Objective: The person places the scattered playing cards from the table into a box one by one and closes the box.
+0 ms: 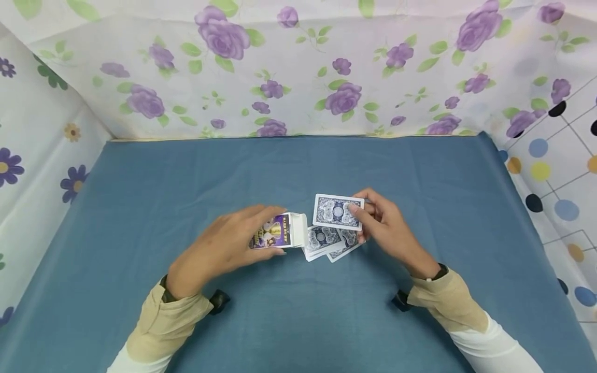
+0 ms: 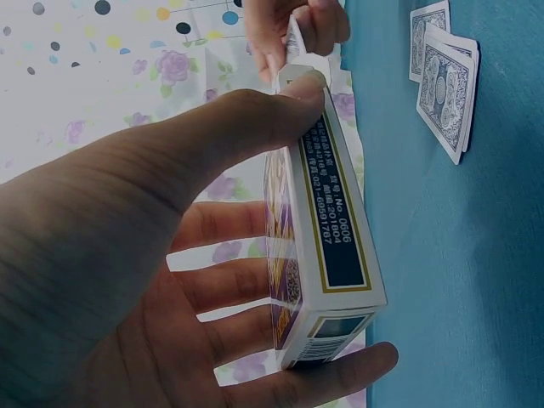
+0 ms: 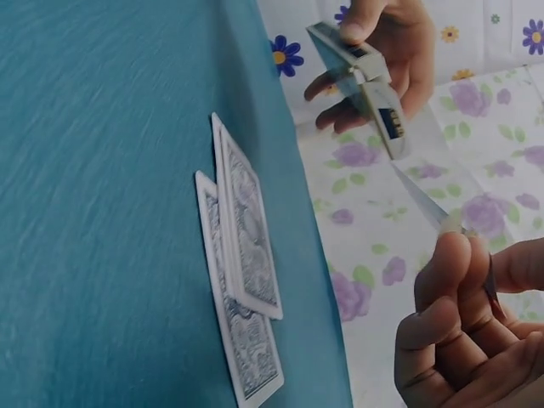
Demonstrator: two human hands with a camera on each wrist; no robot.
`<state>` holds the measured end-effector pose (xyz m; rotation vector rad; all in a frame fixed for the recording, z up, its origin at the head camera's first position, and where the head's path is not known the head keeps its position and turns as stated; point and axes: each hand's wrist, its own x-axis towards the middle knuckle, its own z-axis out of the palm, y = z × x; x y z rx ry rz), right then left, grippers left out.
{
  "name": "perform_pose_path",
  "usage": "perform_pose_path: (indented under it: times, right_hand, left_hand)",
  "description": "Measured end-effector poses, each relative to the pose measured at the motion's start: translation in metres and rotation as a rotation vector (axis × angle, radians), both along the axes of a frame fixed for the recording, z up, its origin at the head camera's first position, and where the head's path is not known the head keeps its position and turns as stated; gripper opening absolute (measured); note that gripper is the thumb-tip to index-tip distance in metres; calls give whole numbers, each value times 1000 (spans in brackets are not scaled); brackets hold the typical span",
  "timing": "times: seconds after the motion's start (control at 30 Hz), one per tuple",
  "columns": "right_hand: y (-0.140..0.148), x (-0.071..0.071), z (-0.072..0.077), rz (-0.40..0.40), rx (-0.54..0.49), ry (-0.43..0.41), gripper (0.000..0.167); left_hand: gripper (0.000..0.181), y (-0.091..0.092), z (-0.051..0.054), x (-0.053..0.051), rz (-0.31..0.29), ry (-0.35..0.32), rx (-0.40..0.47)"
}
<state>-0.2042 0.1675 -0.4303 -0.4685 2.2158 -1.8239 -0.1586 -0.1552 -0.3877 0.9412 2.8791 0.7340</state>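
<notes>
A purple and white card box (image 1: 275, 231) is gripped in my left hand (image 1: 228, 241), thumb on one narrow side and fingers on the other. The white flap end (image 1: 298, 229) faces right. My right hand (image 1: 389, 228) pinches a blue-patterned card (image 1: 338, 211) between thumb and fingers, just right of the box's flap end. Whether it is one card or more, I cannot tell. Below it, overlapping cards (image 1: 323, 238) lie back up on the cloth. In the left wrist view, the box (image 2: 327, 212) shows its dark printed side.
A blue cloth (image 1: 289, 321) covers the table. Floral sheeting (image 1: 298, 67) rises along the far edge, with a dotted sheet (image 1: 559, 207) at the right and a flowered one (image 1: 42, 171) at the left.
</notes>
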Motion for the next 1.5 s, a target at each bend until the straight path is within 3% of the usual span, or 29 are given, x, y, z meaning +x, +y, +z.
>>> perform_pose_path:
  times: [0.37,1.13,1.5]
  right_hand:
    - [-7,14,15,27,-28,-12,19]
    - [-18,27,9,144,-46,-76,21]
    - [-18,25,5,176,-54,-70,21]
  left_hand:
    - [70,0,-1,0,-13,25,10]
    - [70,2,-2,1,-18,7,11]
    - [67,5,-1,1,-21,-8,-6]
